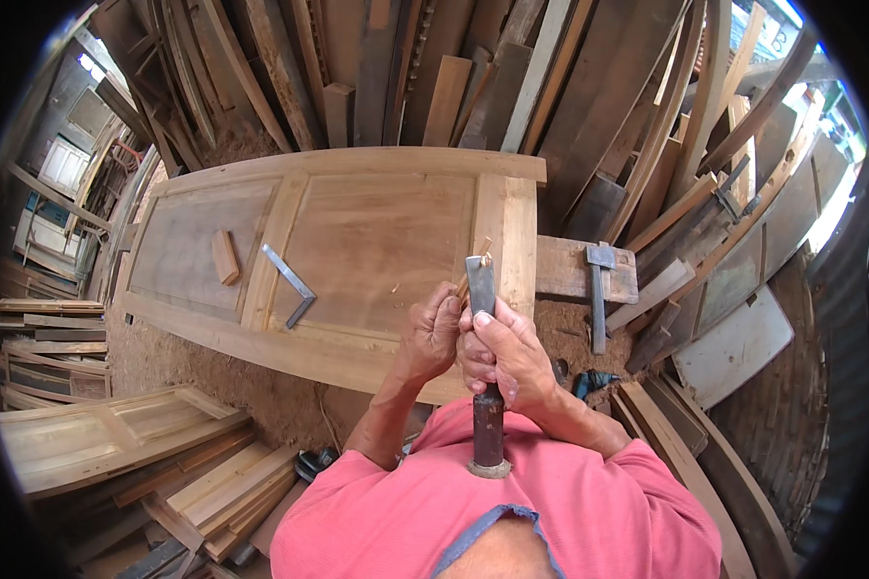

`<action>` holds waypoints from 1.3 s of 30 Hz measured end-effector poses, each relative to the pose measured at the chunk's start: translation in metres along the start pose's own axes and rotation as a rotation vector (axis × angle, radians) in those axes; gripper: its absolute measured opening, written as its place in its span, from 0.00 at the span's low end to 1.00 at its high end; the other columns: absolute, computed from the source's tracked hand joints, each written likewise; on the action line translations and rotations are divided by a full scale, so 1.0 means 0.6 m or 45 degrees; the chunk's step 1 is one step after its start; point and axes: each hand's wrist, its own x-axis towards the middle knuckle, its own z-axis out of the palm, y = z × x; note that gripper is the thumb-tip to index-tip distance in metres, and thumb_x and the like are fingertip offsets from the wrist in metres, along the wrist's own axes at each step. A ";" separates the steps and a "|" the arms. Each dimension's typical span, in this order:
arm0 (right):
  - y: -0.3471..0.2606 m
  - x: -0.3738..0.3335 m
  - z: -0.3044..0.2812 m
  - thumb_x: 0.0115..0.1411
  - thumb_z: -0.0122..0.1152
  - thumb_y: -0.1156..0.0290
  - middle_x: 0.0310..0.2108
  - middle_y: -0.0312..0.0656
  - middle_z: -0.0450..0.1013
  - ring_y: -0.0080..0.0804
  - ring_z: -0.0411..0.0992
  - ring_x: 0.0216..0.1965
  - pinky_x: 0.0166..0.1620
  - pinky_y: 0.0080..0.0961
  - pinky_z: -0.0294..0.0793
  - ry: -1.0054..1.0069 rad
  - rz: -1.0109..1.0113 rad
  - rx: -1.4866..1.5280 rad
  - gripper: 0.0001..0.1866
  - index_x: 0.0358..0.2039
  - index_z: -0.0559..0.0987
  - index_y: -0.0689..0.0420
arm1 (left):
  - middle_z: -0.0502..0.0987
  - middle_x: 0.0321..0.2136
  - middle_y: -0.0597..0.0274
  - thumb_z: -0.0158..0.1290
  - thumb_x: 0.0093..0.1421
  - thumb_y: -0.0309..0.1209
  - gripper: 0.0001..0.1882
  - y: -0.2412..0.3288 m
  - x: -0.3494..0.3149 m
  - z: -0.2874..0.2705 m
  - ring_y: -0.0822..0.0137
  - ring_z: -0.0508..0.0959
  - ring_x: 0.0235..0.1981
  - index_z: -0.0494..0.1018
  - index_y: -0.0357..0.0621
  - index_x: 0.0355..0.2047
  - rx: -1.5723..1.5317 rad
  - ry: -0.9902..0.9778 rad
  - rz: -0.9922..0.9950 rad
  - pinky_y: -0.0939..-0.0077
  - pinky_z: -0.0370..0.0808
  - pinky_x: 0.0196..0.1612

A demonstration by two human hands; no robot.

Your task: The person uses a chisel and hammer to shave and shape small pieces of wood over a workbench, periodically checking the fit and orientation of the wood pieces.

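My right hand (502,352) is wrapped round a wide chisel (481,285), its blade pointing away from me. The chisel's dark handle (489,425) runs back to the chest of my pink shirt. Close beside the blade, my left hand (434,328) is closed on a thin wooden strip (463,289), partly hidden behind the chisel. Curled shavings show at the blade's tip. Both hands are over the near right part of a panelled wooden door (386,227) lying flat. On the door rest a try square (290,287) and a small wooden block (225,258).
A hammer (599,289) lies across a short plank (558,265) right of the door. Many boards (444,101) lean upright behind it. Another panelled door (116,434) and stacked timber (227,497) are at lower left. A teal and black power tool (594,382) sits low on the right.
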 end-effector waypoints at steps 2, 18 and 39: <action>-0.006 -0.002 0.000 0.71 0.45 0.64 0.19 0.29 0.56 0.17 0.56 0.15 0.21 0.20 0.66 -0.006 -0.012 -0.012 0.08 0.40 0.68 0.54 | 0.66 0.15 0.61 0.44 0.71 0.33 0.11 0.007 0.003 0.004 0.76 0.64 0.18 0.69 0.38 0.34 -0.047 -0.012 -0.014 0.71 0.61 0.20; -0.028 0.056 -0.020 0.69 0.48 0.65 0.21 0.28 0.59 0.17 0.59 0.17 0.23 0.21 0.67 -0.030 -0.010 0.131 0.08 0.42 0.69 0.55 | 0.60 0.15 0.75 0.41 0.72 0.47 0.18 -0.027 0.083 0.021 0.82 0.57 0.14 0.66 0.47 0.33 -1.052 0.057 -0.441 0.82 0.57 0.18; -0.078 -0.017 -0.016 0.71 0.44 0.67 0.19 0.29 0.58 0.16 0.56 0.15 0.19 0.20 0.64 0.219 -0.504 -0.088 0.07 0.41 0.66 0.56 | 0.59 0.15 0.74 0.44 0.69 0.51 0.21 -0.077 -0.105 0.008 0.80 0.58 0.14 0.63 0.50 0.27 -0.987 -0.087 -0.863 0.80 0.53 0.16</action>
